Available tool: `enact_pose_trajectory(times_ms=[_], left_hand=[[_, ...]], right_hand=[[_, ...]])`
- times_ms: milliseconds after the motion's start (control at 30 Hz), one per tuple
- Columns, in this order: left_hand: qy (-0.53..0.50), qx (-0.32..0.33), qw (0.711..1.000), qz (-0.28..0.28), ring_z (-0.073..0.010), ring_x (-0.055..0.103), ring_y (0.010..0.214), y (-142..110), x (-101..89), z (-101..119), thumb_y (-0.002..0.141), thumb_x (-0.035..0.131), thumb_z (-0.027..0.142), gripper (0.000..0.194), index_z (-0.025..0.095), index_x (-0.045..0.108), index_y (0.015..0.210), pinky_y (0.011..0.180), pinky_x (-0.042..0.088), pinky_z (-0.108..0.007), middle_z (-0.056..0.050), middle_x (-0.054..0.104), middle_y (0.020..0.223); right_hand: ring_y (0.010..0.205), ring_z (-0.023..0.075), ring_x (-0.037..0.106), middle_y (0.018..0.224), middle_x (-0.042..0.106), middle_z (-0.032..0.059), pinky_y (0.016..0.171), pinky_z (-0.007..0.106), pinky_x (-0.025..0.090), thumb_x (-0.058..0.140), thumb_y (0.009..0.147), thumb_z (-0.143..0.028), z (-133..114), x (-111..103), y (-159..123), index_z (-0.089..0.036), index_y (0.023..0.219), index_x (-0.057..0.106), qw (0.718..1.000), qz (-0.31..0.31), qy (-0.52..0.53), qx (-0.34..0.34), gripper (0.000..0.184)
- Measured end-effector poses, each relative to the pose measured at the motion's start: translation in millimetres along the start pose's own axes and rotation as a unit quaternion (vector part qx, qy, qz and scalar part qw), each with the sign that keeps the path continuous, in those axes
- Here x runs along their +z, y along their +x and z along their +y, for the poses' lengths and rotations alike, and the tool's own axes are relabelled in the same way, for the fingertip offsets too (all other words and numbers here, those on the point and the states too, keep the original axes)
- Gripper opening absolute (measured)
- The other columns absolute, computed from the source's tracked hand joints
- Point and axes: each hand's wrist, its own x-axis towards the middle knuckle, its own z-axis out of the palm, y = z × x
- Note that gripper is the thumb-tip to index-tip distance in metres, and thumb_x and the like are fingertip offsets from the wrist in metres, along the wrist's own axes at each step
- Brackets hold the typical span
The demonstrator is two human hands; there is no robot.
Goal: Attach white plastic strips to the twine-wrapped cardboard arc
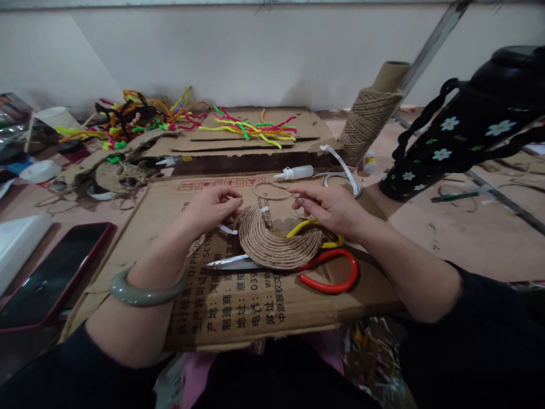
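While a crescent of coiled twine [275,247] lay on the flattened cardboard [238,307] near the middle of the worktop, the left hand [210,207] pinched a thin white strip [229,229] between closed fingertips at its left edge. The right hand [330,207] rested half open just right of the crescent, fingers spread, gripping nothing visible. Red-handled scissors [327,275] lay partly beneath the coil. Farther off stood a glue bottle [296,172] and a twine spool [368,122], with pipe cleaners [251,128] beyond.
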Motion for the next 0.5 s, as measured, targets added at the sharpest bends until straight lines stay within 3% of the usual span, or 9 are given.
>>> enact_pose_trajectory(times_ms=[200,500], left_hand=[[-0.009,0.006,1.000,-0.002,-0.0097,0.054,0.050,-0.5,0.1,-1.6,0.076,0.059,0.025,0.011,0.016,0.060,0.081,0.048,0.042,-0.021,-0.001,0.061,0.062],[-0.012,0.001,1.000,-0.002,-0.0102,0.054,0.049,0.3,0.5,-0.7,0.075,0.059,0.025,0.011,0.016,0.060,0.082,0.049,0.042,-0.022,-0.001,0.061,0.062]], right_hand=[[0.066,0.0128,0.060,0.079,0.069,0.0037,0.062,0.025,0.044,0.046,0.086,-0.020,0.5,-1.2,0.8,-0.016,0.098,0.067,1.000,-0.017,-0.002,0.008,0.025],[0.065,0.0133,0.058,0.074,0.066,0.0028,0.062,0.026,0.041,0.047,0.085,-0.020,-3.0,-3.0,1.0,-0.017,0.090,0.064,0.999,-0.029,-0.010,0.020,0.018]])
